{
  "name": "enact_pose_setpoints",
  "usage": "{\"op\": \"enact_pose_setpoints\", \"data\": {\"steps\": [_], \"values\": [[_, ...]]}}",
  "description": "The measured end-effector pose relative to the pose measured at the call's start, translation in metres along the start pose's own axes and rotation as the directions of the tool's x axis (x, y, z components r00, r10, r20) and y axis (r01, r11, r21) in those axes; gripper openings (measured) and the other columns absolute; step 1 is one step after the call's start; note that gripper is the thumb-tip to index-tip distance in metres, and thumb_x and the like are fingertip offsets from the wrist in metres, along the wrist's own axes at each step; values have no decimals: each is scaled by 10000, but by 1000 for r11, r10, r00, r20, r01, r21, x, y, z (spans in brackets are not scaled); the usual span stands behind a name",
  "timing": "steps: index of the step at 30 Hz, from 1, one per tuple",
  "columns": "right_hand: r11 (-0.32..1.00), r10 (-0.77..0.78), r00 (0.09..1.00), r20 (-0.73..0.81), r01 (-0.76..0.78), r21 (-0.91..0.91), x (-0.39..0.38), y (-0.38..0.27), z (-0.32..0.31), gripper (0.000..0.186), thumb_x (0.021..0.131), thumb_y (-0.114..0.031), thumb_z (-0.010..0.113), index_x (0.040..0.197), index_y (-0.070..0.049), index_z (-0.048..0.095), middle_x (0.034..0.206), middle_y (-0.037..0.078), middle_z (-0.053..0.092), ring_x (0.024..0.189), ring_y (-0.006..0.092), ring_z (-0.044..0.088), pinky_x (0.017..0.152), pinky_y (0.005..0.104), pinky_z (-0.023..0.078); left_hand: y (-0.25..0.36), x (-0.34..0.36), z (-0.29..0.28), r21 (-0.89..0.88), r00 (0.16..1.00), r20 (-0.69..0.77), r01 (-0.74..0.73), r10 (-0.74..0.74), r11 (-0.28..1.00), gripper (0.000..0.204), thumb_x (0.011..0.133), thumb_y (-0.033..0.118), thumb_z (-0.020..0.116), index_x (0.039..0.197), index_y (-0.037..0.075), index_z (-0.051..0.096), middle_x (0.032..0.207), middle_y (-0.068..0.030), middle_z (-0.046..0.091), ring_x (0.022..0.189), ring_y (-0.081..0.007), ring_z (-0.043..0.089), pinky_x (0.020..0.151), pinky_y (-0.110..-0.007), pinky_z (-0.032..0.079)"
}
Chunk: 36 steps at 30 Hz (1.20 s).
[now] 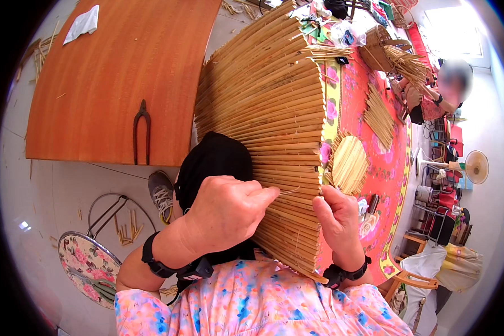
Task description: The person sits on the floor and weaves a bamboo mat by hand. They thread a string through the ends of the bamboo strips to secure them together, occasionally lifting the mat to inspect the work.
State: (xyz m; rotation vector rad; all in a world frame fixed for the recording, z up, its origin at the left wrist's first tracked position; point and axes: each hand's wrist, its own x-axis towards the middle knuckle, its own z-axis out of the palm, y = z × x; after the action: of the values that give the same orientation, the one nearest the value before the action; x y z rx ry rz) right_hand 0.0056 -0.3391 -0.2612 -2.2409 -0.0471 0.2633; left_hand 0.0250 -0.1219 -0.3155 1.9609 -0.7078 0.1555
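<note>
Partly beneath left hand [227, 207], slatted mat [263, 112], edge by right hand [340, 218]

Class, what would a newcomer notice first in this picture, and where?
A big stick mat draws the eye first, in the middle, with the left hand over it and the right hand at its edge. Left of it is an orange table bearing dark pliers near its lower edge; right of it spreads a red flowered cloth.
</note>
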Motion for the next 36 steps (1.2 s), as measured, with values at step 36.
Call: {"op": "enact_pose_setpoints", "data": {"steps": [36], "values": [[878,-164,986,2,145,457,-18,34,8,310,926,-75,483,1206,32,564,1011,127,651,854,154,624,734,242,475,26,27,-25,106,941,278,168,-191,980,112,762,50,639,868,53,673,710,-101,643,600,-264,623,514,-323,479]]}}
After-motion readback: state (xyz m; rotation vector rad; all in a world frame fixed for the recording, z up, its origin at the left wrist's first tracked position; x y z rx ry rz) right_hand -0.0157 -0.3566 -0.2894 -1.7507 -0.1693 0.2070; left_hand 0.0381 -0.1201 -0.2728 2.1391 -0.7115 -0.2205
